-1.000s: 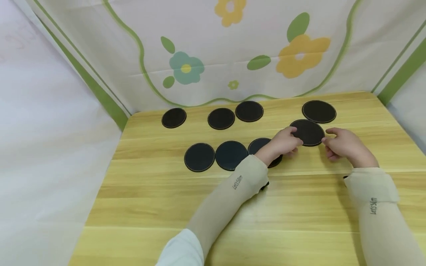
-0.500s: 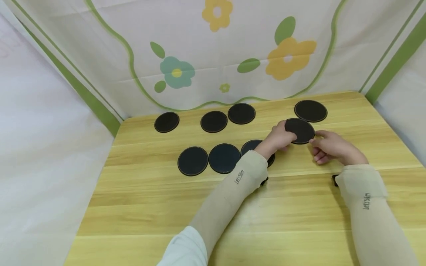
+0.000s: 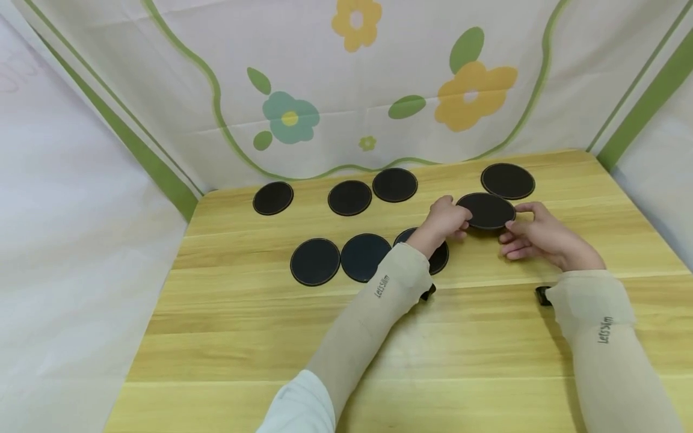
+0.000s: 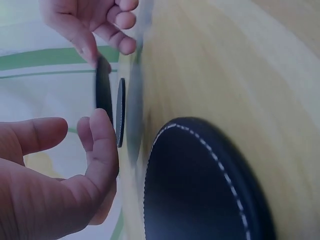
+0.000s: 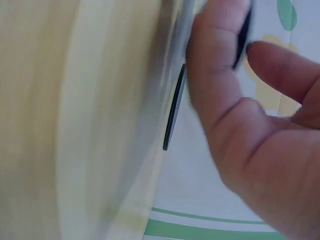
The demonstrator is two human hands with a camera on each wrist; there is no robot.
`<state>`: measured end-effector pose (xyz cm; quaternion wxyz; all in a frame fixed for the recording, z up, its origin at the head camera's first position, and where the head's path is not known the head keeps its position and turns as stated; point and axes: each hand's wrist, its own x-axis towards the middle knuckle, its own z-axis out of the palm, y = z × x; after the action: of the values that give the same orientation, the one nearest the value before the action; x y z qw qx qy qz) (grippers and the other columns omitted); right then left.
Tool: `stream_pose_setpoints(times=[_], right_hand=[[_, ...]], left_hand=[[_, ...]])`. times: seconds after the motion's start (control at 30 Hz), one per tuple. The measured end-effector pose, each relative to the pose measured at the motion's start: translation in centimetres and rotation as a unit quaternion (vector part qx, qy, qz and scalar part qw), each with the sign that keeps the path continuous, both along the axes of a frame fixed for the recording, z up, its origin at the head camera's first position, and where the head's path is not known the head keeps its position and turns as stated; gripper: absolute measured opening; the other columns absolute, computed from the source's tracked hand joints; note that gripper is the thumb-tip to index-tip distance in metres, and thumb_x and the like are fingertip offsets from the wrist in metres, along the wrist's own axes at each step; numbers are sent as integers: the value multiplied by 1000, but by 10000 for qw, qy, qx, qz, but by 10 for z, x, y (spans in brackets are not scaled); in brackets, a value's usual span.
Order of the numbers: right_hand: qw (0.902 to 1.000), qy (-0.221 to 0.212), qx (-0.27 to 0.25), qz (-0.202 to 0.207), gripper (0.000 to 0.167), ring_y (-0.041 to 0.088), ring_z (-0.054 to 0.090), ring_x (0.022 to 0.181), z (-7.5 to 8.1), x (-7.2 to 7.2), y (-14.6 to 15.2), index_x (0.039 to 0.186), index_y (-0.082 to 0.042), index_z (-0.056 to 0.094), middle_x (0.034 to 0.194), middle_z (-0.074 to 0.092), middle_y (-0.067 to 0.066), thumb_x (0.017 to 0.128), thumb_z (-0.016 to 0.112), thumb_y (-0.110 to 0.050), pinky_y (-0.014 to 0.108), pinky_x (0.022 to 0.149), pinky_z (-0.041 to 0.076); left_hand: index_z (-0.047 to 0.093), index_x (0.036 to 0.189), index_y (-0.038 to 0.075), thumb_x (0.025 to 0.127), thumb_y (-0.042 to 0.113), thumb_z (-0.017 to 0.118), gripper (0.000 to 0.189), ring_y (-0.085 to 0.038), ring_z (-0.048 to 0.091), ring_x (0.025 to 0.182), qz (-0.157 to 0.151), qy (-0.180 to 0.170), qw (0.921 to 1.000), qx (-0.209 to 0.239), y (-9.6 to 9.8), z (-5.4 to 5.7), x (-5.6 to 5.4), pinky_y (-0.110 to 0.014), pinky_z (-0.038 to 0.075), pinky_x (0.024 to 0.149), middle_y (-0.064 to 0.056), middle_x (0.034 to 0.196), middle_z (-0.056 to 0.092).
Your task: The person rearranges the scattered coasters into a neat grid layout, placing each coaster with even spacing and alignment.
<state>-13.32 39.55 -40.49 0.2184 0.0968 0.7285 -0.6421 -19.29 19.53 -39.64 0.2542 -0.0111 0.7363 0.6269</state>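
Observation:
A round black coaster is raised slightly off the table, its shadow showing beneath it. My left hand holds its left edge, the thumb lying over the rim and the other fingers lower down. At the opposite edge, my right hand pinches it between thumb and forefinger. The right wrist view shows part of this coaster between those digits. Behind it, another black coaster lies flat. Under my left forearm, a stitched coaster is partly hidden in the head view.
Several more black coasters lie flat on the wooden table: a middle-row pair touching at the left, and a far-row group along the back. A white flowered cloth stands behind the table's far edge.
The coaster between my hands was flat on the table and is now lifted and tilted slightly. Both hands have closed in on its edges. The head view has shifted slightly.

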Motion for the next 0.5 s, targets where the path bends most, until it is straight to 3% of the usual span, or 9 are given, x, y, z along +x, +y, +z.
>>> stream_pose_setpoints(times=[0.13, 0.27, 0.5], right_hand=[[9992, 153, -94, -356, 62, 21, 72, 70, 3, -2, -4, 149, -6, -11, 86, 69, 11, 110, 37, -11, 37, 68, 61], [9961, 366, -490, -640, 60, 21, 70, 61, 5, -1, -3, 147, -10, -6, 77, 69, 14, 108, 40, -5, 35, 61, 60], [9864, 793, -1304, -617, 58, 24, 69, 58, 12, 5, 5, 146, -17, 12, 74, 68, 19, 105, 49, 0, 34, 56, 59]], left_hand=[[43, 152, 3, 99, 3, 62, 57, -11, 49, 58, -24, 30, 10000, 70, 1, 1, 1, -34, 59, 69, -4, 70, 53], [51, 145, 5, 97, -2, 63, 50, -13, 48, 55, -77, 35, 9996, 255, -1, 1, 4, -42, 60, 75, -5, 63, 50], [57, 134, 9, 97, -2, 63, 39, -15, 49, 52, -196, 410, 9987, 213, -12, 4, 3, -39, 59, 64, -10, 83, 64]])
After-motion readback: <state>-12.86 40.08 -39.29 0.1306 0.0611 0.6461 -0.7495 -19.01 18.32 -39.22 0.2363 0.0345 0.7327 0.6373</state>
